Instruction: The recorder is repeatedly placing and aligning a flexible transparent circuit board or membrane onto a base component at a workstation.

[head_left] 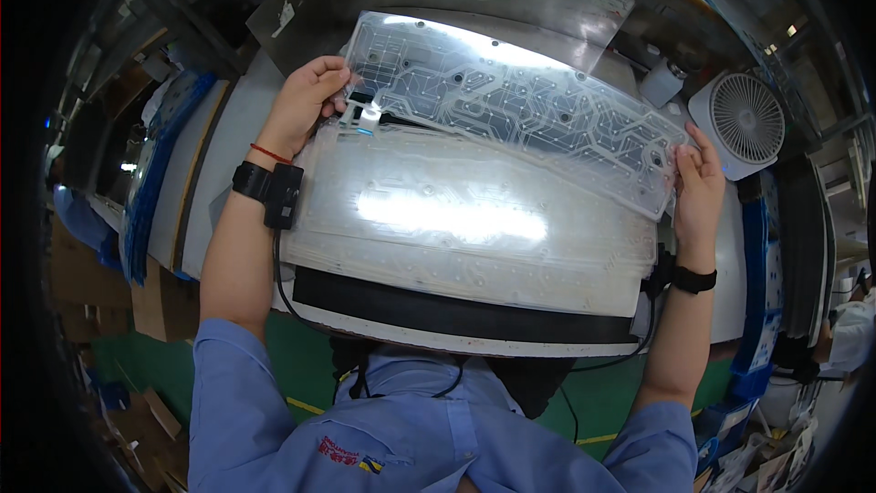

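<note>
The clear plastic sheet (511, 110) looks very light and thin, and I judge it is floppy, so it will bend or crease if it is held at one point only. It also looks smooth and perhaps a little slippery. The best places to hold it are its two short ends, by the edge, away from the printed lines.

This is how it is held. The left hand (306, 105) is closed on the sheet's end at about 10 o'clock, the fingers folded over the corner. The right hand (698, 187) pinches the other end at about 3 o'clock, thumb and fingers together on the edge.

The sheet is long, transparent, with thin grey circuit lines and small round dots, and it shines under the lamp. It is lifted and tilted over a whitish flat pad (465, 219) of the same shape, which lies on the table (233, 128). A small white fan (744, 119) stands at 2 o'clock, just beside the sheet's right end.
</note>
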Motion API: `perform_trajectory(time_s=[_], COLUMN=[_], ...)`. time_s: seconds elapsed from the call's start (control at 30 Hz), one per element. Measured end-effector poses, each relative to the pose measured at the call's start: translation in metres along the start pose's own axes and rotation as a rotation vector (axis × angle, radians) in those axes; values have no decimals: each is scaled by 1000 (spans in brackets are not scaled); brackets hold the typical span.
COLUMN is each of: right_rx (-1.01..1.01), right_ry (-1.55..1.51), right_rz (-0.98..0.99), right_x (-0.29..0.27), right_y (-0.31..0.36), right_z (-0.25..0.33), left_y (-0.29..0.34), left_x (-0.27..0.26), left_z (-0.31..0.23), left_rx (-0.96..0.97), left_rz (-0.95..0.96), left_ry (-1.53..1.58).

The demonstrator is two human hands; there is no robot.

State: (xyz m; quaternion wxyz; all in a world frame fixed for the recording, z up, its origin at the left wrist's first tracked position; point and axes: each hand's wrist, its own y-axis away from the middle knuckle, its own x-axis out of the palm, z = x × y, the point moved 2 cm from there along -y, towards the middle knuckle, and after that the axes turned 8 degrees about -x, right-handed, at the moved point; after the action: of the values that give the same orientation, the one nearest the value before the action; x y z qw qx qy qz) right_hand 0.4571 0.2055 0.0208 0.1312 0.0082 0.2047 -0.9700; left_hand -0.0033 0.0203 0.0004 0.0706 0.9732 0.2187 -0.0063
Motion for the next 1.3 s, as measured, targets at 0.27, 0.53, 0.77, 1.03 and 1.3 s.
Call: perform_trajectory(time_s=[0.27, 0.53, 0.77, 1.03, 1.3], right_rx=[42, 57, 218, 6, 109], right_ry=[-56, 152, 360, 64, 52], right_rz=[-4, 99, 544, 259, 111], right_x=[2, 4, 16, 6, -1], right_y=[0, 0, 11, 7, 1], right_z=[3, -3, 1, -1, -9], left_y=[-7, -5, 0, -2, 7], left_x=[-13, -11, -6, -8, 4], left_z=[9, 5, 1, 3, -4], left_rx=[36, 12, -1, 5, -58], left_rz=[-23, -110, -122, -114, 85], left_ry=[242, 290, 257, 265, 88])
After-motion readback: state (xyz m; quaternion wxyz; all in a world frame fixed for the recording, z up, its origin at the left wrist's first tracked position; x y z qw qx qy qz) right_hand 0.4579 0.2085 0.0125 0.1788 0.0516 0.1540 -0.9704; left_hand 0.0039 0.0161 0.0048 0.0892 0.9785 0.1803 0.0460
